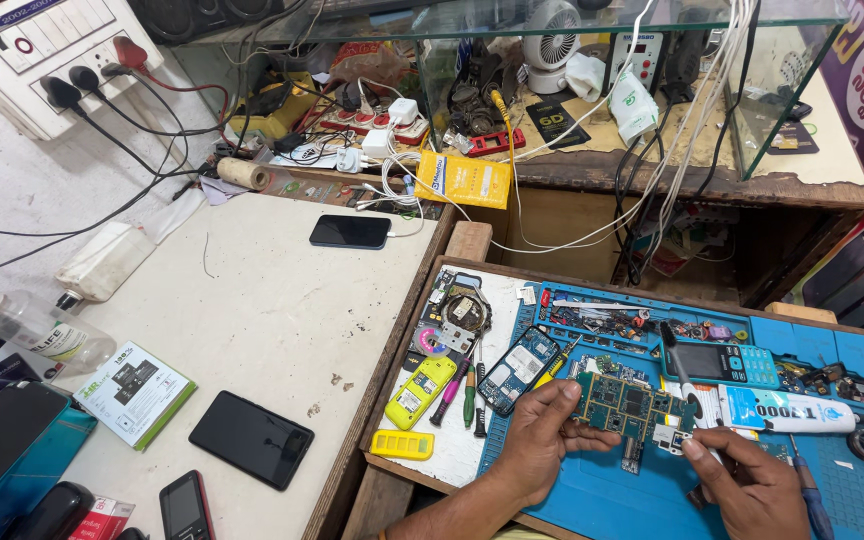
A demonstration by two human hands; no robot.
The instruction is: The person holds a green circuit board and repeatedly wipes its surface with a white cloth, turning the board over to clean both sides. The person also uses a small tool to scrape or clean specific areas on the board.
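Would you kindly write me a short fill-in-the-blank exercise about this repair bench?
1. The left hand holds a green ____ board.
2. The work mat under both hands is ____.
3. The right hand pinches a small part at the board's ____ end.
4. The phone shell beside the screwdrivers is ____.

Missing words: circuit; blue; right; yellow

A: Which item is being held?

B: A green circuit board (630,406), rectangular, populated side up with dark chips and metal shields. It sits roughly level, long axis left to right, above the blue work mat (602,500).

A: And the second item?

B: A thin tool (680,378) with a dark handle, tilted, its lower end at the board's right edge.
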